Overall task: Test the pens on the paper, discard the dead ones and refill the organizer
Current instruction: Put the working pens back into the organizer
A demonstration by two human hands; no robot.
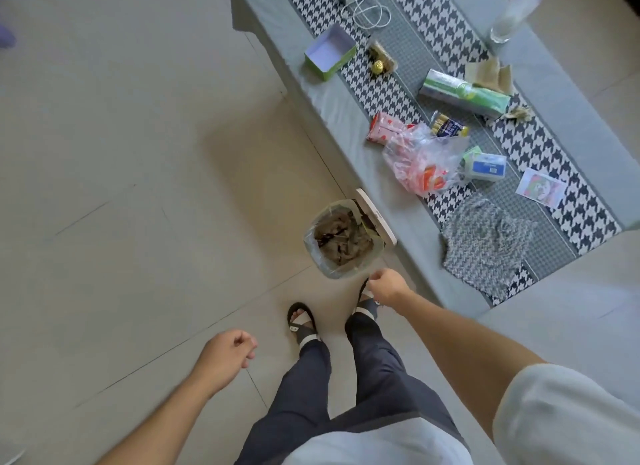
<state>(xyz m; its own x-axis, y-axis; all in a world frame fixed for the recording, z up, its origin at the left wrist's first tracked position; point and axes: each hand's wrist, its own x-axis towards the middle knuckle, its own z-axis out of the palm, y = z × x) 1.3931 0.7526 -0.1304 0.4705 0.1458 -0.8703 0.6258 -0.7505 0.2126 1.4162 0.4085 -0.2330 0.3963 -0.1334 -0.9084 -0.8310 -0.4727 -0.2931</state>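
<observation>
No pen, test paper or organizer can be identified in this view; thin dark strips lie among the waste in the bin, but whether any is a discarded pen cannot be told.

The right hand [386, 284] hangs just beside the near rim of the waste bin [341, 239], fingers curled downward. Nothing can be seen in them, and whether they pinch anything cannot be told. The left hand [227, 354] hangs at the side over the floor, fingers loosely curled, holding nothing.

Handling estimate: a pen is light, rigid and smooth-barrelled. Pinch it at mid-barrel between thumb and two fingers. Dropping it into the bin needs no force.

The bin is a small rounded-square container lined with a thin translucent plastic bag folded over its rim. Its pale, flat lid [375, 216] stands tilted open on the far side, against the table edge. The contents appear as crumpled brownish waste.

The low table [332, 118] carries a smooth grey cloth under a houndstooth runner. On it lie:
- an open green-sided cardboard box [329, 52], a soft crinkled clear plastic bag [424, 160] and a red snack packet [382, 127];
- a coiled white cable [369, 13] and a clear plastic bottle [516, 11].

The floor is smooth, pale tile.
</observation>
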